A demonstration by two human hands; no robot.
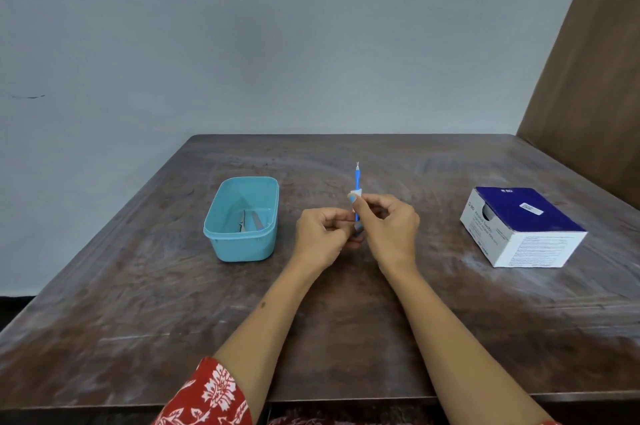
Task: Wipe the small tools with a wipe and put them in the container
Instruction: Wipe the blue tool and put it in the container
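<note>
A dark, scuffed wooden worktop point(346, 320) is set against a pale blue-grey wall point(242, 26). Right of the grips, a blue-and-white swab box point(523, 227) is seen. To their left, a teal container point(242, 218) with two metal tools point(250, 221) inside. A blue tool point(356, 178) is held upright: bottom pinched by the left hand point(322, 237), white wipe point(355, 195) pressed around it by the right hand point(388, 227).

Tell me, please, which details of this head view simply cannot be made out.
- Lower end of the blue tool: hidden between the left hand and right hand.
- The tool's tip: too small to identify.
- White wipe: mostly covered by the right hand's fingers.
- Metal tools in the teal container: too small and blurred to name or count.
- Fine print on the white and blue box: too small to read.
</note>
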